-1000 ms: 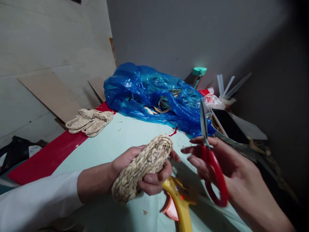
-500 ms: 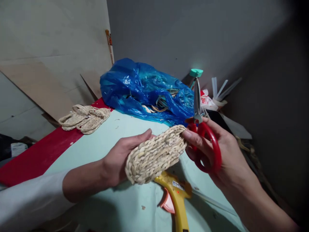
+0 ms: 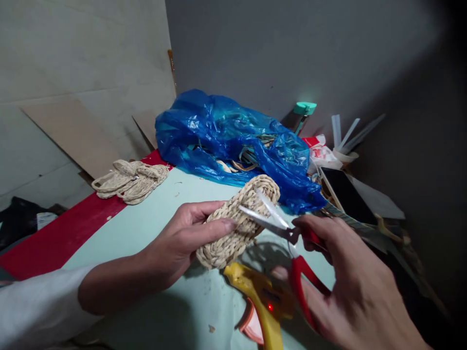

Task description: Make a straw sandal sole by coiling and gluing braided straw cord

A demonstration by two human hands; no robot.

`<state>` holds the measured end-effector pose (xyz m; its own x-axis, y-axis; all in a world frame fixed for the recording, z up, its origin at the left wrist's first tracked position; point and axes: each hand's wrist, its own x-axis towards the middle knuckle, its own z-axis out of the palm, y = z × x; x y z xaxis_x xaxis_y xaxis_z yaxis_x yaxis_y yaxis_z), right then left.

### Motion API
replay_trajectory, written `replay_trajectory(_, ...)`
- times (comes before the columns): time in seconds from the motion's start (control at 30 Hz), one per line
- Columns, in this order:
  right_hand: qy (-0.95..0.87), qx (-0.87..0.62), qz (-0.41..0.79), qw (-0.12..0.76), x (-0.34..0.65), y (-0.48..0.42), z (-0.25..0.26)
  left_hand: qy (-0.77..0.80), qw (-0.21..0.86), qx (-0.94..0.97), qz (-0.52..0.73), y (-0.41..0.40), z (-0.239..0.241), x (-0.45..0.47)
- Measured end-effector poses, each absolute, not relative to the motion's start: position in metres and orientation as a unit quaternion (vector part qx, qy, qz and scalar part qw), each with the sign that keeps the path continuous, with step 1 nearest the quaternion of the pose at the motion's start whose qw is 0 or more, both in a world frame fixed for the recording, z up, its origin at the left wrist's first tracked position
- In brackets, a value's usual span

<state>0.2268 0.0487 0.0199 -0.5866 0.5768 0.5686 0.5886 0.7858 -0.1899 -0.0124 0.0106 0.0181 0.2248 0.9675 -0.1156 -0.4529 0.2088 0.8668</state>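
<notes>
My left hand [image 3: 182,238] grips a small oval sole of braided straw [image 3: 239,223], thumb across its top, and holds it above the pale green table [image 3: 160,218]. My right hand [image 3: 343,287] holds red-handled scissors [image 3: 288,238]. Their blades are spread apart and point left over the top face of the sole. A yellow glue gun [image 3: 260,301] with a lit red lamp lies on the table just below both hands.
A blue plastic bag [image 3: 226,141] holding straw strips lies at the back of the table. Several finished straw pieces [image 3: 127,181] sit on a red strip [image 3: 58,233] at the left. Glue sticks, a dark tablet [image 3: 345,192] and clutter crowd the right edge.
The scissors swung down from pointing upward to pointing left at the sole, and their blades spread apart. My left hand turned the sole and lifted it toward the bag.
</notes>
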Motion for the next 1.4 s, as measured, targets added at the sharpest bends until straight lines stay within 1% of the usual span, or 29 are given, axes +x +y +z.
replay_trajectory(0.13, -0.9, -0.303, -0.118, 0.291, 0.227, 0.053, 0.014, 0.371, 0.679, 0.374, 0.511, 0.01, 0.024, -0.011)
replay_trajectory(0.23, -0.907, -0.281, -0.165, 0.268, 0.229, 0.054, 0.012, 0.384, 0.677, 0.379, 0.5, 0.008, 0.03, -0.01)
replay_trajectory(0.3, -0.909, -0.268, -0.178, 0.265, 0.232, 0.053, 0.01, 0.392, 0.67, 0.391, 0.495, 0.007, 0.03, -0.011)
replay_trajectory(0.47, -0.903, -0.256, -0.178, 0.296, 0.236, 0.053, 0.003, 0.423, 0.626, 0.432, 0.492, 0.008, 0.019, -0.015)
replay_trajectory(0.67, -0.896, -0.245, -0.22, 0.298, 0.236, 0.054, -0.002, 0.421, 0.636, 0.433, 0.48, 0.007, 0.015, -0.015)
replay_trajectory(0.9, -0.867, -0.325, -0.175, 0.336, 0.233, 0.055, 0.003, 0.391, 0.67, 0.379, 0.505, 0.006, 0.013, -0.014)
replay_trajectory(1.03, -0.866, -0.334, -0.142, 0.344, 0.234, 0.055, 0.012, 0.367, 0.677, 0.383, 0.51, 0.008, 0.016, -0.015)
replay_trajectory(1.17, -0.882, -0.33, -0.104, 0.32, 0.234, 0.054, 0.014, 0.35, 0.685, 0.381, 0.512, 0.009, 0.019, -0.014)
replay_trajectory(1.4, -0.909, -0.284, -0.119, 0.282, 0.229, 0.059, 0.009, 0.339, 0.698, 0.364, 0.514, 0.01, 0.018, -0.013)
